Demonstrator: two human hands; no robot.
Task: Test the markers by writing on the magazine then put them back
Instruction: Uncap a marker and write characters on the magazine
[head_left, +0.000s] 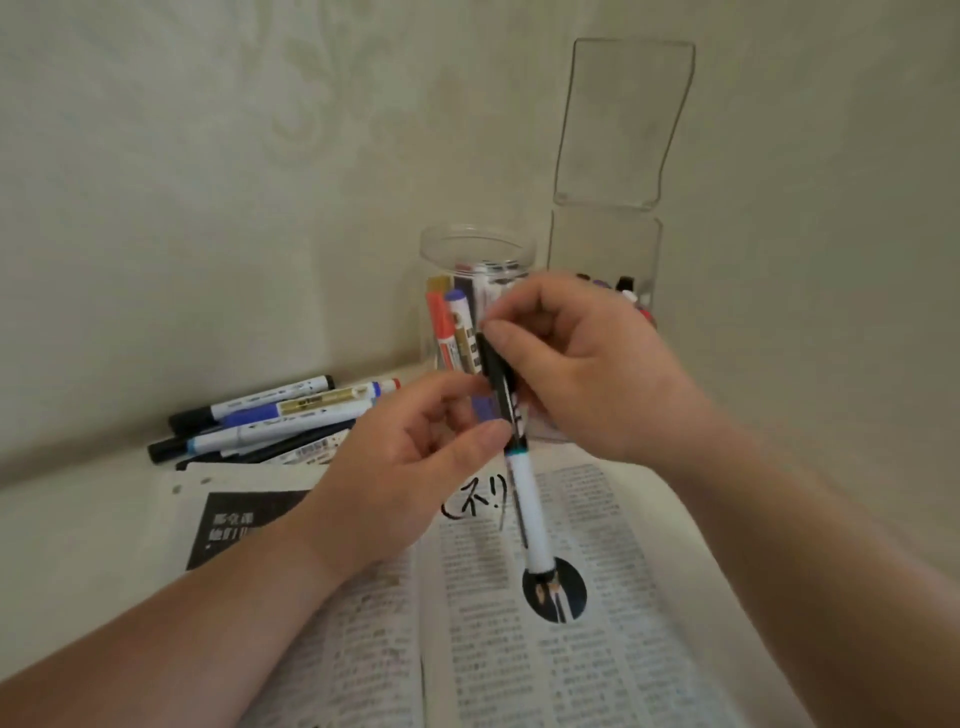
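Over on the left, a pile of markers (270, 421) is lying by the wall, just past the magazine (571, 597). Left hand (405, 467) is pinching the white marker (524, 504) mid-barrel above the page, right hand (587, 364) is clamping fingers round its black cap (496, 379). Jar (431, 260) is sitting right behind, so if that cap pops suddenly, I'm guessing knuckles are knocking it over.

2 hands: left hand (410, 467), right hand (582, 364). 1 marker (524, 493) btw them. 1 magazine (571, 649), open. 2 clear containers at the far side: 1 round jar (478, 244), 1 square box (605, 244) to its right. Loose markers (270, 426) far left: approx. 6, overlapping, can't be exact. In jar: min. 4 markers. In box: a few caps (626, 283), too hidden to count.
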